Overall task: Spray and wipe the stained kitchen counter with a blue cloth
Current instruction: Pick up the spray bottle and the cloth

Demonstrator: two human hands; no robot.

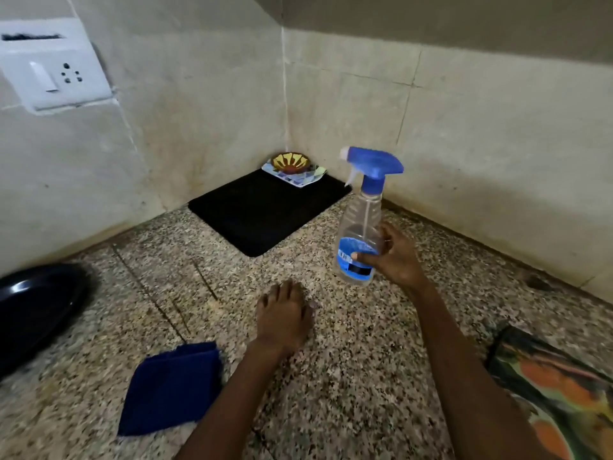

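Holding spray bottle (360, 227) upright | right hand (394, 257) | nozzle points left

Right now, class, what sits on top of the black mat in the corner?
A patterned plate with a painted bowl on it sits at the black mat's far corner. The counter under the mat is hidden.

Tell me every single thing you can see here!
spray bottle: 1, clear with blue trigger, held above counter
cloth: 1, blue, folded on counter, near left
counter: 1, speckled, brown streaks left of centre
mat: 1, black, back corner
small bowl: 1, yellow-brown, on patterned plate
dark pan: 1, black, left edge
switch plate: 1, white, left wall
left hand: resting on counter
right hand: gripping bottle
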